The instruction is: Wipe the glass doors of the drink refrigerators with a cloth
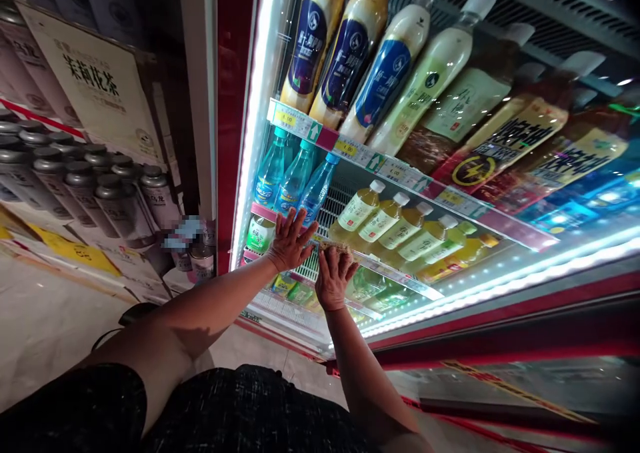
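Observation:
With fingers spread, my left hand [291, 241] is flat in front of the blue drink bottles [316, 183] at the left of the middle shelf; I cannot tell whether it touches the shelf edge. My right hand [334, 278] has its fingers bent over a tan, rough-looking cloth [336, 247] at the front edge of that shelf. The cloth shows just above the fingertips. Right of the cloth stands a row of pale yellow drink bottles [384, 222] with white caps. Between the blue and yellow bottles, the slatted shelf rack [340, 200] shows.
Larger bottles of milk tea [350, 53] and other drinks fill the upper shelf, behind a price strip [395, 171]. A red-framed glass door [500, 386] is at the lower right. Grey-capped bottles [80, 186] line the shelving at left, beside a printed carton [95, 86].

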The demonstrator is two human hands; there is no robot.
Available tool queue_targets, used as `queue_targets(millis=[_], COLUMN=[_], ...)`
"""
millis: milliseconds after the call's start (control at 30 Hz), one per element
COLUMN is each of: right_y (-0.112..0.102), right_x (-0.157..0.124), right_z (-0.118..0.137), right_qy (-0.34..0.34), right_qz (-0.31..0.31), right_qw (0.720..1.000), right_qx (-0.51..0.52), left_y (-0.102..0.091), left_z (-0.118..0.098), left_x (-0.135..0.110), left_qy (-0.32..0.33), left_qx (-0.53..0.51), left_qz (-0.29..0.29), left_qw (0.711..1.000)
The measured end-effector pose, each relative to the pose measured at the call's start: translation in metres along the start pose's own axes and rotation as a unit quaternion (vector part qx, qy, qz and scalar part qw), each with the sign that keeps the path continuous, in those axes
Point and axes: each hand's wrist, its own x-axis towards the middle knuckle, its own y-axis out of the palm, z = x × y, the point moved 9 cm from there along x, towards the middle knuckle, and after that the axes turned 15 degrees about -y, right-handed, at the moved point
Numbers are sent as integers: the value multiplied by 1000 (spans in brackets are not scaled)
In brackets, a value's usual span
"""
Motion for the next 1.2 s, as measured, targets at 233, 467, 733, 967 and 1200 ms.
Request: queue_targets(millis=[233,467,733,967,1200], right_y=[-20,2,-4,5,17], right_x=[9,49,34,77,61], right_z=[-35,2,0,6,47], right_qy=[38,40,-14,51,-70], right_qz=[-28,6,28,5,50], right_qw=[998,999,999,999,996], right_qx=[-30,2,-18,-17,-6], left_y=[-15,-25,-44,-45,-49], left_z=[9,27,64,88,111], left_x=[2,-9,-23,-32,-36], left_qy=[40,25,-8,-64,-84], left_qx=[17,26,41,53,35], left_qz=[69,133,139,132,135], left_qw=[997,991,989,988,987])
